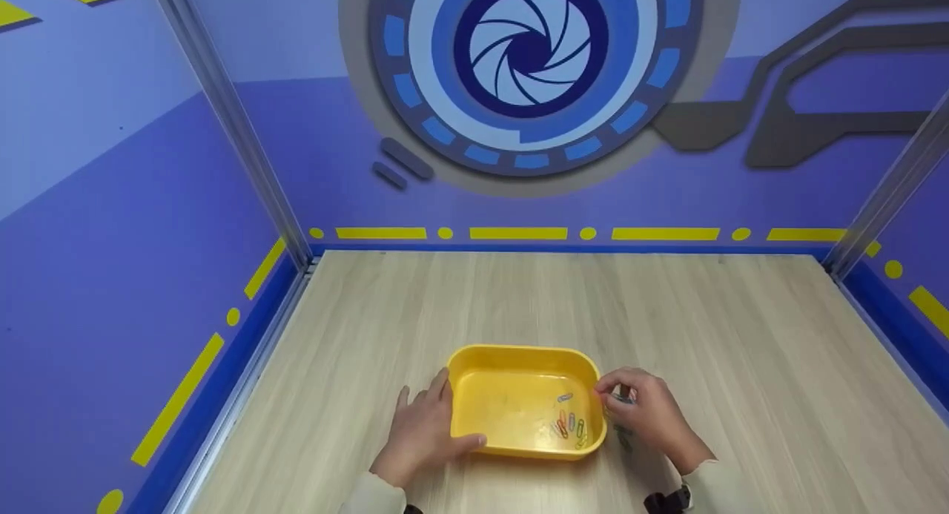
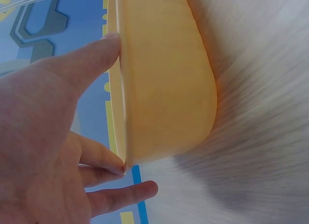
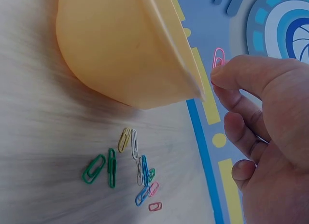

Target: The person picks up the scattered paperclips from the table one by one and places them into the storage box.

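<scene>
A yellow plastic container (image 1: 519,360) sits on the table, with several coloured paper clips (image 1: 562,427) lying inside toward its right end. My left hand (image 1: 421,434) rests at its left side, the thumb on the front rim and fairly straight fingers along the left rim. In the left wrist view, one finger extends past the edge. At the right rim, my right hand (image 1: 651,412) pinches a pink paper clip (image 3: 218,56) between thumb and index finger, just above rim height. Several loose paper clips (image 3: 112,168) lie on the table below this hand, partly hidden by it in the head view.
The wood-grain table (image 1: 385,314) is bounded by blue printed walls (image 1: 289,143) at the back and both sides. Metal corner posts (image 1: 241,136) rise at the back left and back right.
</scene>
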`<state>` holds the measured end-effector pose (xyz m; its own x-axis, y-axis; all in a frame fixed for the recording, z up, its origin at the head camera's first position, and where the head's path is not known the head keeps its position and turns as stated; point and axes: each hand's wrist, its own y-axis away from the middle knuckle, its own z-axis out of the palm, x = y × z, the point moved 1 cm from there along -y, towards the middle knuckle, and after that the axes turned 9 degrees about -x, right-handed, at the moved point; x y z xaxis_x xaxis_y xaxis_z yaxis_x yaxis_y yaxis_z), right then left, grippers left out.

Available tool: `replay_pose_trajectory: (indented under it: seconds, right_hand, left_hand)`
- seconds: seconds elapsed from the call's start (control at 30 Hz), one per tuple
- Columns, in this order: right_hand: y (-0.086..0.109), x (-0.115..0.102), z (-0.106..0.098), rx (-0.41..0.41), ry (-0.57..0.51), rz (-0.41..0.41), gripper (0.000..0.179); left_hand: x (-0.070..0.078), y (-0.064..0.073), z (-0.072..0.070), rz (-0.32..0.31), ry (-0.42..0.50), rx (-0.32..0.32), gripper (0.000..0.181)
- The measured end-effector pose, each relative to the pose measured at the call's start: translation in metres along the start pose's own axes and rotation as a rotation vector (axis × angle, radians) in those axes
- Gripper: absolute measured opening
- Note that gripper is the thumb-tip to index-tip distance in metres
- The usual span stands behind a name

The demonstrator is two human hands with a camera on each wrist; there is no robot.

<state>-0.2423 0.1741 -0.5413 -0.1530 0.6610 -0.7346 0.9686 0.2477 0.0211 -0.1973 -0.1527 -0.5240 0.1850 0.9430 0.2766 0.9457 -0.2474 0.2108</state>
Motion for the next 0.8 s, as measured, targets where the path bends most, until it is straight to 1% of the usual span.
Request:
replay_pose_trajectory:
  seconds: [0.23,0.43,0.67,0.8]
  right_hand:
    - [-0.003,-0.004,0.003,-0.017,0.000,-0.024,0.008]
    - [-0.005,-0.007,0.006,-0.027,-0.005,-0.020,0.010]
    - [-0.008,-0.011,0.010,-0.028,-0.001,-0.042,0.012]
    - [-0.008,-0.011,0.011,-0.032,-0.021,-0.008,0.017]
  left_hand:
    - [-0.001,-0.001,0.001,0.000,0.006,-0.002,0.104]
    - [-0.001,-0.001,0.001,-0.004,0.014,-0.005,0.104]
    - [0.000,0.000,0.000,-0.013,0.018,-0.013,0.104]
    - [0.001,0.001,0.000,-0.018,0.008,-0.010,0.103]
